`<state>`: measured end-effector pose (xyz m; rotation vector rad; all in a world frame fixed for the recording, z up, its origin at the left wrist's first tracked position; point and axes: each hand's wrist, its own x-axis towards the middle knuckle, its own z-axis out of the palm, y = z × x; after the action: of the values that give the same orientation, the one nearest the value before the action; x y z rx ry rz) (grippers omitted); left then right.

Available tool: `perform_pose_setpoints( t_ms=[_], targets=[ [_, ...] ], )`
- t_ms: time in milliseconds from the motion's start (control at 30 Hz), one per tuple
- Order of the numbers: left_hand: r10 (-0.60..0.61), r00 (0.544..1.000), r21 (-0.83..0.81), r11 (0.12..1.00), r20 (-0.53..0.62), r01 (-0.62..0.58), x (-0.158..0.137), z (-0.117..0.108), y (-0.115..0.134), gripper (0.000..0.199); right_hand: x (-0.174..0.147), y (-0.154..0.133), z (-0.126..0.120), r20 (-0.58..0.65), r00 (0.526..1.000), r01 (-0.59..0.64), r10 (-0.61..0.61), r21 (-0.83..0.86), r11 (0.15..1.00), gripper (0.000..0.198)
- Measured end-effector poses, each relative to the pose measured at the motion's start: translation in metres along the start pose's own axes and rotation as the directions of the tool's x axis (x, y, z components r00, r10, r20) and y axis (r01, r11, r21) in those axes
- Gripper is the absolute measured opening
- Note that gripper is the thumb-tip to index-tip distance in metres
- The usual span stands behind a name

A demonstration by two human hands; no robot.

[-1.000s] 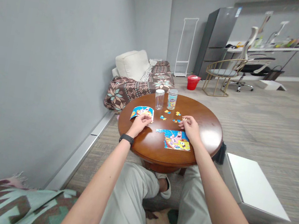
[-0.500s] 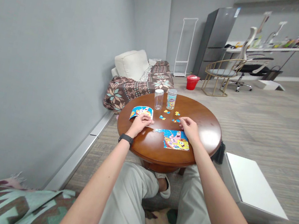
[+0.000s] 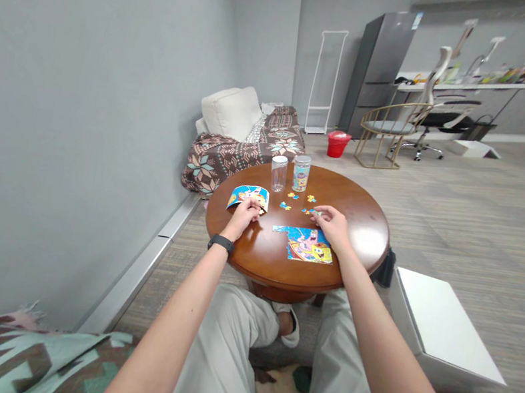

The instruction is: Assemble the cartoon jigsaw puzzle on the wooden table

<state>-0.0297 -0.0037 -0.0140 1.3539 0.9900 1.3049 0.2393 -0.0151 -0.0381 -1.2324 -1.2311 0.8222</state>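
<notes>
Clearly, the ragged-edged, blue-and-yellow jigsaw leaves room leftward on the round brown wooden table; left hand beyond the jigsaw's left edge, right hand beyond its far edge, both half-curled, holds unclear.

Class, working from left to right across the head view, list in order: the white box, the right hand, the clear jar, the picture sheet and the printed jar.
Picture sheet → clear jar → printed jar → right hand → white box.
</notes>
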Motion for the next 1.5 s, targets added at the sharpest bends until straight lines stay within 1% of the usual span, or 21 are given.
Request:
perform_pose_setpoints(
  t_ms=[67, 167, 267, 333, 400, 500, 600, 700, 767, 900, 967, 1067, 1167, 1233, 1300, 1367, 1433, 1500],
  targets=[
    [0.013, 1.000, 0.010, 1.000, 0.014, -0.013, -0.0014, -0.0003, -0.0003, 0.018, 0.0004, -0.0001, 0.0006, 0.007, 1.000, 0.006, -0.006, 0.053, 0.999, 0.027],
    [0.014, 0.999, 0.028, 1.000, 0.047, -0.015, -0.0022, -0.0006, -0.0007, 0.027, 0.0011, 0.0011, 0.0009, 0.008, 1.000, 0.019, -0.020, 0.093, 0.996, 0.037],
    [0.001, 0.998, 0.037, 0.999, 0.058, -0.003, -0.0014, -0.0007, -0.0014, 0.035, 0.0010, 0.0019, 0.0002, 0.020, 0.999, 0.028, -0.030, 0.080, 0.996, 0.038],
    [-0.013, 0.998, 0.042, 0.999, 0.062, 0.010, -0.0007, -0.0007, -0.0017, 0.038, 0.0003, 0.0011, -0.0005, 0.045, 0.998, 0.033, -0.035, 0.042, 0.999, 0.035],
    [-0.024, 0.997, 0.045, 0.999, 0.069, 0.021, -0.0006, -0.0006, -0.0016, 0.039, -0.0007, -0.0008, -0.0014, 0.050, 0.997, 0.058, -0.057, -0.030, 0.998, 0.034],
    [-0.013, 0.998, 0.041, 0.999, 0.063, 0.011, -0.0018, -0.0002, -0.0003, 0.040, -0.0015, -0.0039, -0.0025, -0.012, 0.990, 0.136, -0.140, -0.151, 0.979, 0.033],
    [-0.005, 0.999, 0.042, 0.999, 0.048, 0.003, -0.0037, 0.0003, 0.0019, 0.041, -0.0011, -0.0047, -0.0030, -0.041, 0.980, 0.183, -0.196, -0.214, 0.960, 0.031],
    [0.006, 0.999, 0.067, 0.998, 0.053, -0.010, -0.0051, 0.0001, 0.0037, 0.040, -0.0005, -0.0029, -0.0031, -0.049, 0.982, 0.166, -0.183, -0.237, 0.957, 0.031],
    [0.016, 0.998, 0.086, 0.996, 0.057, -0.021, -0.0055, -0.0003, 0.0043, 0.039, -0.0005, -0.0017, -0.0027, -0.052, 0.989, 0.127, -0.142, -0.222, 0.967, 0.030],
    [-0.005, 0.998, 0.091, 0.996, 0.061, 0.000, -0.0058, -0.0004, 0.0046, 0.042, -0.0020, -0.0033, -0.0007, 0.007, 1.000, 0.010, -0.009, -0.085, 0.996, 0.030],
    [-0.007, 0.998, 0.095, 0.995, 0.063, 0.001, -0.0060, -0.0003, 0.0047, 0.042, -0.0030, -0.0057, 0.0001, 0.026, 0.999, -0.019, 0.020, -0.030, 0.999, 0.029],
    [0.011, 0.998, 0.106, 0.994, 0.060, -0.017, -0.0065, -0.0001, 0.0048, 0.040, -0.0038, -0.0079, 0.0001, 0.015, 1.000, 0.000, 0.000, -0.045, 0.999, 0.025],
    [0.017, 0.998, 0.105, 0.994, 0.053, -0.022, -0.0064, -0.0001, 0.0047, 0.039, -0.0035, -0.0061, -0.0006, -0.007, 0.998, 0.059, -0.060, -0.081, 0.995, 0.026],
    [0.011, 0.998, 0.100, 0.995, 0.062, -0.017, -0.0058, -0.0003, 0.0041, 0.037, -0.0026, -0.0035, -0.0009, -0.026, 0.996, 0.080, -0.082, -0.060, 0.995, 0.028],
    [0.011, 0.996, 0.099, 0.995, 0.083, -0.020, -0.0051, -0.0007, 0.0032, 0.034, -0.0015, -0.0010, -0.0012, -0.030, 0.997, 0.070, -0.070, -0.022, 0.997, 0.033],
    [0.021, 0.995, 0.106, 0.994, 0.098, -0.031, -0.0044, -0.0014, 0.0020, 0.031, -0.0006, 0.0006, -0.0017, -0.007, 0.998, 0.054, -0.055, -0.026, 0.998, 0.033],
    [0.027, 0.995, 0.114, 0.993, 0.096, -0.038, -0.0040, -0.0020, 0.0009, 0.028, -0.0002, 0.0010, -0.0027, 0.007, 0.997, 0.078, -0.078, -0.099, 0.992, 0.028],
    [0.020, 0.996, 0.113, 0.993, 0.083, -0.029, -0.0037, -0.0023, 0.0000, 0.029, -0.0002, 0.0005, -0.0038, -0.017, 0.990, 0.131, -0.137, -0.194, 0.972, 0.023]
  ],
)
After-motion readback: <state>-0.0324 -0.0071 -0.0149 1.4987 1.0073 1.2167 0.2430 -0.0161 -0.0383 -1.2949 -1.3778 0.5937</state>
